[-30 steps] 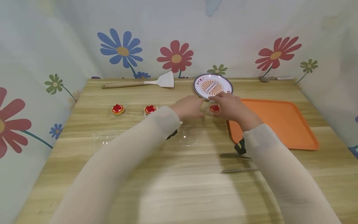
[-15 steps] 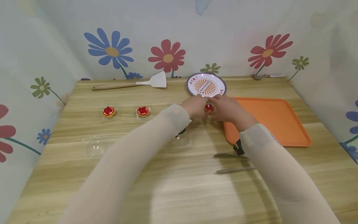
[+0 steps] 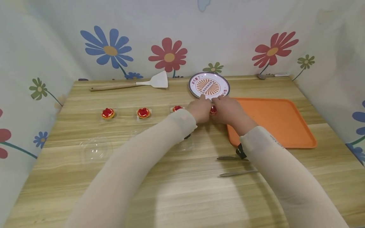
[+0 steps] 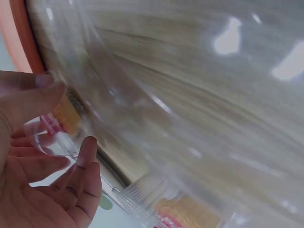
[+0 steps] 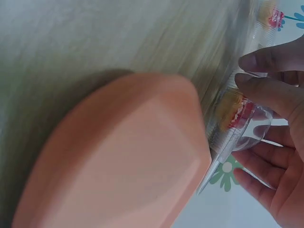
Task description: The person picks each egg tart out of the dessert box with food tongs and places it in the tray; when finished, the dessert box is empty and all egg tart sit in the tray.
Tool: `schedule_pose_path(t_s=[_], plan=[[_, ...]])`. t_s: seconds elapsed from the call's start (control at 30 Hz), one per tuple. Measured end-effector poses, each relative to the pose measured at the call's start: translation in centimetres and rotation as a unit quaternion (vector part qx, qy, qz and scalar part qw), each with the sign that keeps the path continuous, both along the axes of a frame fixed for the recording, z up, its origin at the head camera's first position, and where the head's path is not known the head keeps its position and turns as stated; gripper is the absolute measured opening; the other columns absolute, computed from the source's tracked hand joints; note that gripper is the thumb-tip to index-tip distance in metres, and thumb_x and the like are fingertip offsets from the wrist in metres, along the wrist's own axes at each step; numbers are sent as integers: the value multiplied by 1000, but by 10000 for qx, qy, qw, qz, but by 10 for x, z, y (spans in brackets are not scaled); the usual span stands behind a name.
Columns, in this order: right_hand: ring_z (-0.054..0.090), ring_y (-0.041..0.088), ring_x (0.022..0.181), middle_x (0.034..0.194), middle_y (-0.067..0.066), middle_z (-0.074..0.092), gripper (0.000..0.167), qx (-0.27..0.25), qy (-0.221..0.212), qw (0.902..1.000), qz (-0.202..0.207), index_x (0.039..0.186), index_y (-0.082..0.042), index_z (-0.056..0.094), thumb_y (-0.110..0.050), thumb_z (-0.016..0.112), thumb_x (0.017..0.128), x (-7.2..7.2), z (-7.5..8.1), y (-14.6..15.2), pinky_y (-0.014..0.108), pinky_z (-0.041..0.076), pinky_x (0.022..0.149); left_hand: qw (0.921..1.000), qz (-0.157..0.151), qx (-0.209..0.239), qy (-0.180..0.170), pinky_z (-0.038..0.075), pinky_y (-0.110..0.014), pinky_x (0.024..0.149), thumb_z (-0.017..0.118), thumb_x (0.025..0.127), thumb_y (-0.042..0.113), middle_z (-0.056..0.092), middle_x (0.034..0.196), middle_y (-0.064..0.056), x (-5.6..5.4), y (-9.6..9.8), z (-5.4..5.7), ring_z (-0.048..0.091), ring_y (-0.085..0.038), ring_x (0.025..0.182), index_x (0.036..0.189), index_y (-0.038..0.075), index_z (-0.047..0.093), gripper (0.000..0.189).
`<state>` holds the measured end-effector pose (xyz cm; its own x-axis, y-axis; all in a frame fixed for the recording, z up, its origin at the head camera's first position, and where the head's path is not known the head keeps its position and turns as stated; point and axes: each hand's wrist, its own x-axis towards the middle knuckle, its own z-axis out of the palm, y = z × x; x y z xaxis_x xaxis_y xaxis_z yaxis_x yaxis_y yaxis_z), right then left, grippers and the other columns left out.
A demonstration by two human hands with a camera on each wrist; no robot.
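Note:
Both hands meet at a small fruit tart (image 5: 242, 111) in a clear plastic box (image 5: 223, 142), just in front of the round patterned plate (image 3: 196, 91). A clear domed cover shows over its red topping in the right wrist view. My left hand (image 3: 200, 109) grips the box's left side, thumb at its bottom edge and fingers around the dome. From the other side my right hand (image 3: 229, 110) holds it between thumb and fingers. A similar tart (image 3: 177, 108), partly behind the left hand, stands beside it. Two more, a middle tart (image 3: 144, 113) and a left tart (image 3: 107, 113), complete the row.
Clear domed plastic pieces (image 3: 95, 150) lie in front of the tarts. An orange tray (image 3: 273, 122) is at the right, with two knives (image 3: 233, 174) below it. A white spatula (image 3: 158, 80) and a spoon (image 3: 262, 76) lie along the back wall.
My left hand has moved right, off the table beside the box and onto it, so both hands now hold it. The head view has shifted slightly.

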<state>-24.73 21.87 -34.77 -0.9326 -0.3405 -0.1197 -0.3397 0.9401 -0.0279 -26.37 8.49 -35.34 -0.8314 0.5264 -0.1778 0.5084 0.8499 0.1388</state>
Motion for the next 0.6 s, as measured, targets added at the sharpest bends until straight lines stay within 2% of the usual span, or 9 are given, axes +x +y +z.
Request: schedule_pose_path(t_s=[0.13, 0.27, 0.47, 0.6], plan=[[63, 38, 102, 111, 18, 67, 44, -156, -34, 9998, 76, 123, -2, 59, -32, 66, 91, 0, 3, 0, 52, 49, 92, 9998, -43, 14, 186, 55, -42, 87, 53, 98, 14, 51, 135, -22, -3, 0, -3, 62, -28, 108, 131, 0, 58, 36], [65, 37, 94, 102, 15, 69, 32, -336, -1, 9987, 387, 112, -5, 61, -28, 67, 91, 0, 5, 0, 52, 51, 88, 9994, -26, 38, 337, 55, -43, 87, 51, 99, 12, 53, 135, -23, -7, 0, -7, 63, -29, 107, 129, 1, 59, 33], [63, 31, 87, 100, 11, 69, 39, -607, -138, 9962, 615, 118, -8, 61, -24, 73, 85, -2, 6, 6, 48, 51, 87, 9987, -101, -169, 477, 57, -42, 82, 50, 101, 13, 56, 132, -20, -9, 1, -10, 66, -26, 98, 127, 3, 62, 30], [60, 29, 82, 95, 9, 68, 41, -609, -278, 9955, 666, 117, -7, 60, -20, 74, 81, -4, 8, 9, 46, 51, 83, 9984, -126, -236, 490, 57, -41, 83, 50, 101, 14, 58, 133, -19, -7, 3, -6, 66, -25, 100, 126, 5, 63, 29]])
